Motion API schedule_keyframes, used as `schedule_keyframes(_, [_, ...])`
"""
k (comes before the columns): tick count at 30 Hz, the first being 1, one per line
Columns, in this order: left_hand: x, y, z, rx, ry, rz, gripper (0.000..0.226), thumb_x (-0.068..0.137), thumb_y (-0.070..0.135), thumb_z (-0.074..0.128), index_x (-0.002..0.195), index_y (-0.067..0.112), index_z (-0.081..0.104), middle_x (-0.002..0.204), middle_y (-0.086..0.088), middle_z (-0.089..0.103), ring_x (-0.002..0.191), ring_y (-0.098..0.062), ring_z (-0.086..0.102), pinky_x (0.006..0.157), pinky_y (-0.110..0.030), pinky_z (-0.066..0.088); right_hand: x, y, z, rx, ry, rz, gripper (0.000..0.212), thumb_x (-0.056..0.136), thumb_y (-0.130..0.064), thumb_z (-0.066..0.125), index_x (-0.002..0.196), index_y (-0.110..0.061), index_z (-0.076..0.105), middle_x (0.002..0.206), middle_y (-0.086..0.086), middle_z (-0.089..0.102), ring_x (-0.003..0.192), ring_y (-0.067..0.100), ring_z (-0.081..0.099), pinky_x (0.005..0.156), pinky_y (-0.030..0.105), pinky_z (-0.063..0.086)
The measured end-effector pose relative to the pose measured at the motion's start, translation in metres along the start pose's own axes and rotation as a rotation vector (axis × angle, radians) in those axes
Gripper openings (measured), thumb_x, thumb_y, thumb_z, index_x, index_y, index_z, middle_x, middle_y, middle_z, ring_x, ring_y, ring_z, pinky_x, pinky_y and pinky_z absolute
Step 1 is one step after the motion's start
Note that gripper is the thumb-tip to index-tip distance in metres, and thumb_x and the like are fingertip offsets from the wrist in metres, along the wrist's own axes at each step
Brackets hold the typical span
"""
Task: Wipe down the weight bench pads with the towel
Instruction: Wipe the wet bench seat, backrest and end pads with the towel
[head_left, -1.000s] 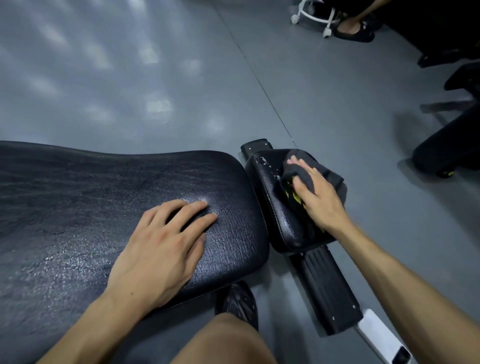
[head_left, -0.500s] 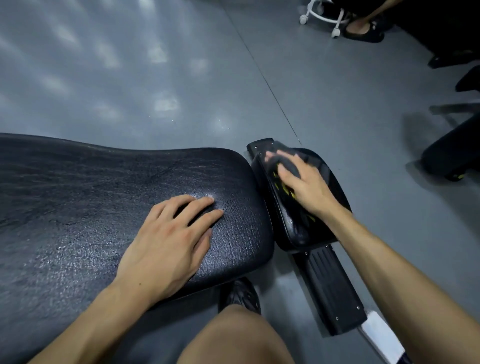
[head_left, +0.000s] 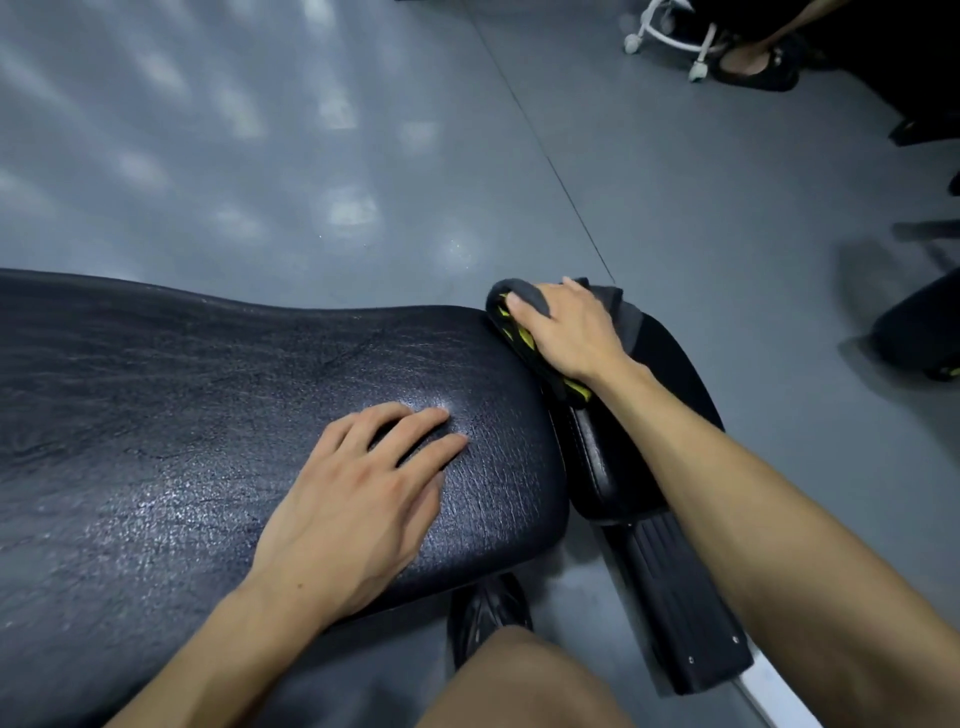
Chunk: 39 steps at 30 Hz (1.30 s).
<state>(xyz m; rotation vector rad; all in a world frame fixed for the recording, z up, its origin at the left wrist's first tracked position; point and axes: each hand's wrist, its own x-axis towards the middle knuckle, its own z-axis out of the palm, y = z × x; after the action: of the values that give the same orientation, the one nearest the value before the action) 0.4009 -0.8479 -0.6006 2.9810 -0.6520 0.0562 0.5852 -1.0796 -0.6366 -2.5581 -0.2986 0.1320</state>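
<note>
Right now, dark grey towel (head_left: 605, 304) with yellow-green markings, bunched at the far tip of the small seat pad (head_left: 660, 364), close to the gap beside the big back pad (head_left: 208, 415). Draped over that far end, with a fold spilling down the pad's left flank toward the near side. Pinned under the right hand (head_left: 566, 332), fingers curled over the cloth and pressing it into the vinyl, so gripping the towel rather than lying flat on it. Seat pad's long axis running from far-left to near-right, roughly in line with the right forearm; hand and towel at the far end, unwiped-looking length of pad stretching back toward the body. Probably a pull stroke called for next, dragging the cloth along that axis toward the near end, though only a guess.

Left hand (head_left: 358, 493) spread flat on the near end of the big back pad, fingers straight, holding nothing, seemingly bracing. Nearer to the long pad, well apart from the towel; right hand plainly the working one.

Further out: black frame rail (head_left: 680, 597) below the seat pad, black shoe (head_left: 488, 613) under the pad edge, bare knee at the bottom. Grey floor (head_left: 311, 156) beyond, white wheeled stool base (head_left: 670, 41) and another person's sandalled foot (head_left: 753, 62) at the far right.
</note>
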Motion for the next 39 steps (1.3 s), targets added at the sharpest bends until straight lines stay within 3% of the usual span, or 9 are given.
schedule_keyframes(3, [-0.002, 0.0, 0.0, 0.001, 0.007, -0.004, 0.041, 0.1, 0.039, 0.044, 0.138, 0.032, 0.058, 0.145, 0.008, 0.055, 0.128, -0.025, 0.05, 0.107, -0.042, 0.04, -0.05, 0.002, 0.002, 0.034, 0.073, -0.084, 0.052, 0.099, -0.047, 0.041, 0.134, -0.015, 0.064, 0.139, 0.004, 0.063, 0.137, 0.017, 0.049, 0.124, 0.032, 0.015])
schedule_keyframes(7, [0.0, 0.0, 0.001, -0.002, 0.015, 0.002, 0.041, 0.099, 0.039, 0.044, 0.137, 0.031, 0.059, 0.144, 0.007, 0.055, 0.127, -0.026, 0.051, 0.106, -0.042, 0.041, -0.122, 0.015, 0.0, 0.14, 0.061, -0.143, 0.054, 0.1, -0.049, 0.04, 0.144, -0.021, 0.056, 0.149, -0.017, 0.05, 0.146, -0.001, 0.032, 0.125, 0.028, 0.012])
schedule_keyframes(14, [0.0, -0.002, 0.002, -0.013, 0.012, 0.006, 0.04, 0.098, 0.039, 0.046, 0.136, 0.032, 0.058, 0.145, 0.008, 0.055, 0.127, -0.025, 0.051, 0.107, -0.041, 0.039, -0.045, 0.022, 0.007, 0.073, 0.055, -0.098, 0.061, 0.098, -0.059, 0.031, 0.137, -0.023, 0.062, 0.145, 0.0, 0.059, 0.142, 0.013, 0.043, 0.124, 0.039, 0.021])
schedule_keyframes(16, [0.0, -0.002, 0.002, -0.016, 0.012, 0.006, 0.04, 0.099, 0.039, 0.046, 0.136, 0.032, 0.058, 0.145, 0.008, 0.055, 0.127, -0.025, 0.051, 0.107, -0.041, 0.039, -0.013, 0.013, 0.005, -0.013, 0.06, -0.037, 0.059, 0.098, -0.059, 0.029, 0.12, -0.02, 0.067, 0.126, 0.006, 0.068, 0.126, 0.027, 0.055, 0.106, 0.038, 0.036])
schedule_keyframes(19, [0.0, -0.001, 0.001, -0.021, 0.021, 0.001, 0.041, 0.098, 0.039, 0.045, 0.136, 0.032, 0.059, 0.145, 0.009, 0.055, 0.127, -0.024, 0.051, 0.107, -0.04, 0.039, 0.022, 0.015, -0.006, -0.066, 0.045, 0.179, 0.048, 0.101, -0.059, 0.033, 0.102, -0.021, 0.063, 0.113, 0.017, 0.07, 0.108, 0.039, 0.061, 0.077, 0.039, 0.037])
schedule_keyframes(26, [0.001, 0.0, 0.002, -0.019, 0.043, 0.002, 0.041, 0.098, 0.039, 0.045, 0.134, 0.03, 0.061, 0.143, 0.008, 0.057, 0.125, -0.025, 0.053, 0.105, -0.04, 0.039, 0.011, 0.089, -0.036, 0.012, 0.152, 0.49, 0.073, 0.09, -0.073, 0.02, 0.1, -0.014, 0.063, 0.101, 0.019, 0.068, 0.106, 0.043, 0.061, 0.084, 0.044, 0.044])
schedule_keyframes(28, [0.001, 0.0, 0.002, -0.024, 0.045, 0.007, 0.041, 0.098, 0.039, 0.044, 0.134, 0.03, 0.062, 0.143, 0.008, 0.058, 0.125, -0.025, 0.053, 0.105, -0.039, 0.039, 0.002, 0.1, -0.041, 0.019, 0.138, 0.548, 0.079, 0.086, -0.076, 0.018, 0.106, -0.016, 0.064, 0.109, 0.018, 0.069, 0.11, 0.043, 0.06, 0.09, 0.045, 0.045])
schedule_keyframes(33, [0.001, 0.0, 0.003, -0.022, 0.045, 0.005, 0.041, 0.097, 0.04, 0.045, 0.134, 0.031, 0.062, 0.142, 0.008, 0.058, 0.125, -0.025, 0.053, 0.105, -0.04, 0.04, -0.042, 0.115, -0.041, 0.034, 0.155, 0.644, 0.062, 0.092, -0.071, 0.032, 0.123, -0.025, 0.06, 0.123, 0.012, 0.068, 0.12, 0.04, 0.057, 0.094, 0.043, 0.043])
schedule_keyframes(39, [0.0, 0.0, 0.003, -0.013, 0.036, 0.003, 0.044, 0.098, 0.041, 0.041, 0.134, 0.03, 0.062, 0.142, 0.007, 0.059, 0.125, -0.026, 0.053, 0.104, -0.042, 0.041, -0.104, 0.108, -0.038, 0.08, 0.192, 0.685, 0.071, 0.082, -0.074, 0.031, 0.127, -0.025, 0.056, 0.124, 0.009, 0.068, 0.117, 0.041, 0.058, 0.097, 0.045, 0.047])
